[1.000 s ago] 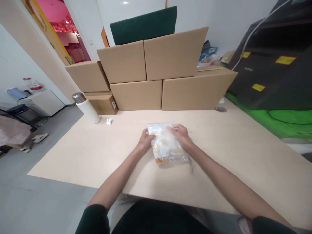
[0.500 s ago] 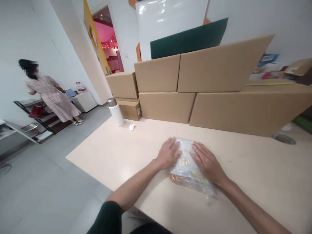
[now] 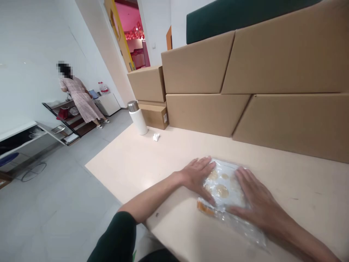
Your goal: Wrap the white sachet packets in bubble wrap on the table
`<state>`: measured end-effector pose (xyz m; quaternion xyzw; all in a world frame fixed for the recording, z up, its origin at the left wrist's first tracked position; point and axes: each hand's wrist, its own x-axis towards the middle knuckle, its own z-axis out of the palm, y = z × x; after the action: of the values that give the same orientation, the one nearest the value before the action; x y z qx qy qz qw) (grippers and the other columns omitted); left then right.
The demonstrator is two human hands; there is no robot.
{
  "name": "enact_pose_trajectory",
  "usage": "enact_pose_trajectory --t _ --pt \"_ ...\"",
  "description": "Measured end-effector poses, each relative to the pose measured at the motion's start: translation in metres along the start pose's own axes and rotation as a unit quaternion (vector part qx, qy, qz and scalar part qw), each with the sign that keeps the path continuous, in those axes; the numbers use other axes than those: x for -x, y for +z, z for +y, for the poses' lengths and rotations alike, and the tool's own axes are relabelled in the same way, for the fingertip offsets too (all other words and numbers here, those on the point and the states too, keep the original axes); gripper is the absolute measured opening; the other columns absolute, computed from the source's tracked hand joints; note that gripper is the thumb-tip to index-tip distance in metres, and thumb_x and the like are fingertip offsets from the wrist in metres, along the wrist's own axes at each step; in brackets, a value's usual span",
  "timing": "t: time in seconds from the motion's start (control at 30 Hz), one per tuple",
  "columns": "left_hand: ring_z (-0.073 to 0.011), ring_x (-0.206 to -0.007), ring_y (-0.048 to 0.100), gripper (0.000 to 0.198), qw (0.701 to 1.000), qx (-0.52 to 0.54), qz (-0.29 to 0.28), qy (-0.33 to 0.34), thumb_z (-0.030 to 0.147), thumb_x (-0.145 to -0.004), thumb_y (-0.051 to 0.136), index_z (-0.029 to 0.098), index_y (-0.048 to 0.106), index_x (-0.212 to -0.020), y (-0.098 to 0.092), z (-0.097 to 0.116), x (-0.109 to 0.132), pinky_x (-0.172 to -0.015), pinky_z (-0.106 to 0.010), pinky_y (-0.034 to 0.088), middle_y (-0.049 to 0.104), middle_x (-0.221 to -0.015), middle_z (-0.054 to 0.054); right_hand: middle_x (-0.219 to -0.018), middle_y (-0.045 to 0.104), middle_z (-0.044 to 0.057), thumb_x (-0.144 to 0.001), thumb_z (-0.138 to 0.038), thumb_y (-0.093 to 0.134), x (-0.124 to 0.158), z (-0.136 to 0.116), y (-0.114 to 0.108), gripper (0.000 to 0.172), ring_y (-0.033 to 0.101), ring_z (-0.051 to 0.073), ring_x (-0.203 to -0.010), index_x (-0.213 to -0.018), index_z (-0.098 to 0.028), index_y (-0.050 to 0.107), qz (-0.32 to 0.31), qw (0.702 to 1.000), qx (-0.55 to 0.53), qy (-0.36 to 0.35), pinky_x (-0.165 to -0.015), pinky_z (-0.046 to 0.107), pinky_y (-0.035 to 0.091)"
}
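A clear plastic packet with pale round shapes and an orange strip inside lies flat on the beige table. My left hand rests flat on its left side, fingers stretched out. My right hand lies flat on its right side, fingers spread. Neither hand grips the packet; both press down on it.
Stacked cardboard boxes wall off the table's far edge. A white flask with a steel lid and a crumpled bit of paper stand at the far left corner. A person in a pink dress stands by shelves at the left.
The camera has swung left and lowered. My hands went from holding the packet's far end to lying flat on top of it. The person at the left has come into view.
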<state>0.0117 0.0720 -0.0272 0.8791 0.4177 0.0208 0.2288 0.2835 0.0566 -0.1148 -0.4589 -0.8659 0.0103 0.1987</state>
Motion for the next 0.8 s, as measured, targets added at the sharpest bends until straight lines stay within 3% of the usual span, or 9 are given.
enact_pose_trajectory --t 0.13,0.27,0.53,0.67,0.8 --pt "-0.0319 -0.153 -0.005 0.131 1.000 -0.003 0.008 -0.001 0.069 -0.063 0.074 0.011 0.006 -0.158 0.004 0.000 -0.001 -0.123 -0.050 0.000 -0.005 -0.165 -0.016 -0.159 0.029 0.022 -0.075 -0.070 0.054 0.000 -0.002 0.003 0.107 0.027 0.043 -0.146 -0.156 -0.011 0.018 0.026 1.000 -0.001 -0.008 -0.110 0.057 0.037" --pt "-0.0293 -0.153 -0.006 0.130 1.000 0.003 0.001 -0.010 0.068 -0.064 0.074 0.010 0.005 -0.158 0.003 0.003 0.000 -0.123 -0.047 -0.001 -0.005 -0.165 -0.015 -0.159 0.027 0.024 -0.077 -0.068 0.052 0.002 0.001 0.005 0.105 0.025 0.043 -0.147 -0.156 -0.010 0.014 0.006 1.000 0.012 -0.007 -0.111 0.060 0.034" --pt "-0.0299 -0.151 -0.011 0.136 0.998 0.027 -0.053 0.006 0.063 -0.063 0.077 0.010 -0.005 -0.158 -0.006 0.000 0.004 -0.123 -0.047 0.000 -0.012 -0.165 -0.013 -0.155 0.036 0.022 -0.069 -0.066 0.059 0.013 0.013 0.005 0.112 0.035 0.046 -0.141 -0.158 -0.018 0.012 -0.008 0.999 -0.015 -0.027 -0.106 0.062 0.041" --pt "-0.0313 -0.151 -0.010 0.136 0.999 0.010 -0.031 0.000 0.061 -0.061 0.079 0.009 -0.001 -0.158 -0.003 0.001 0.004 -0.123 -0.048 -0.001 -0.010 -0.165 -0.015 -0.155 0.038 0.021 -0.065 -0.067 0.061 0.013 0.010 0.009 0.114 0.038 0.048 -0.138 -0.158 -0.023 0.012 0.001 1.000 -0.025 0.003 -0.105 0.063 0.041" --pt "-0.0307 -0.152 -0.009 0.135 1.000 0.002 -0.027 -0.011 0.062 -0.061 0.078 0.008 0.001 -0.158 -0.001 0.006 0.004 -0.123 -0.047 -0.002 -0.009 -0.165 -0.014 -0.155 0.036 0.022 -0.068 -0.069 0.058 0.013 0.010 0.010 0.115 0.039 0.047 -0.138 -0.159 -0.022 0.004 0.013 1.000 0.004 -0.012 -0.103 0.063 0.041"
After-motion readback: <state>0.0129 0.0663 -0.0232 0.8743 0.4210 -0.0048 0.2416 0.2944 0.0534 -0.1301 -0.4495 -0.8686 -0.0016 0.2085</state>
